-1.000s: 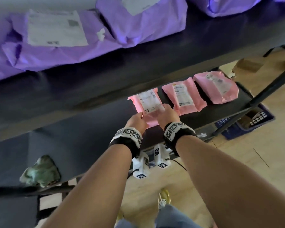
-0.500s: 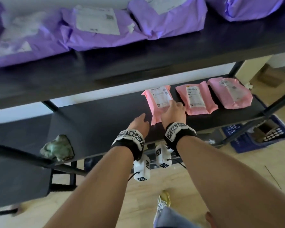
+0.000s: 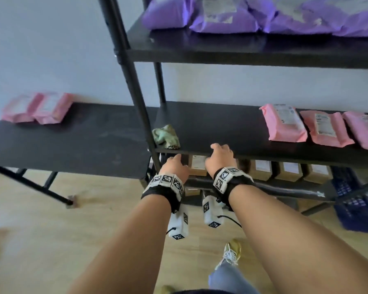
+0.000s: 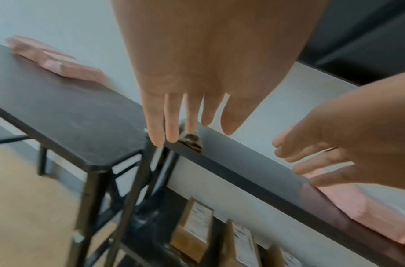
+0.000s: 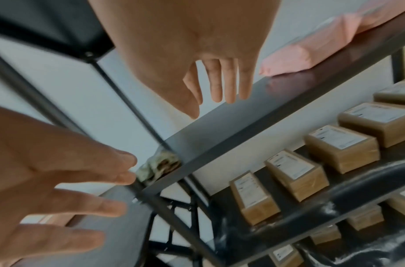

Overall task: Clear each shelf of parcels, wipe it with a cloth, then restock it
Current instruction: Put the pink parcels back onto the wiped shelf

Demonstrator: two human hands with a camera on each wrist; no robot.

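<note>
The left hand (image 4: 210,59) is stretching its fingers (image 4: 171,119) out straight and close together, holding nothing, with the tips hovering in front of the middle shelf (image 3: 221,132) edge near the rack's front post (image 3: 134,81). The right hand (image 3: 220,158) is likewise spreading relaxed fingers (image 5: 228,81) and gripping nothing, hanging just over that shelf's front edge. A crumpled green cloth (image 3: 165,136) is lying at the shelf's left front corner, just beyond the left fingertips. Further right on the same shelf, 3 pink parcels (image 3: 285,124) are lying side by side. 2 more pink parcels (image 3: 38,108) are sitting at the far left of the side table (image 3: 83,145). Purple parcels (image 3: 253,15) are filling the shelf above, and brown boxes (image 5: 340,144) are lining the shelf below.
</note>
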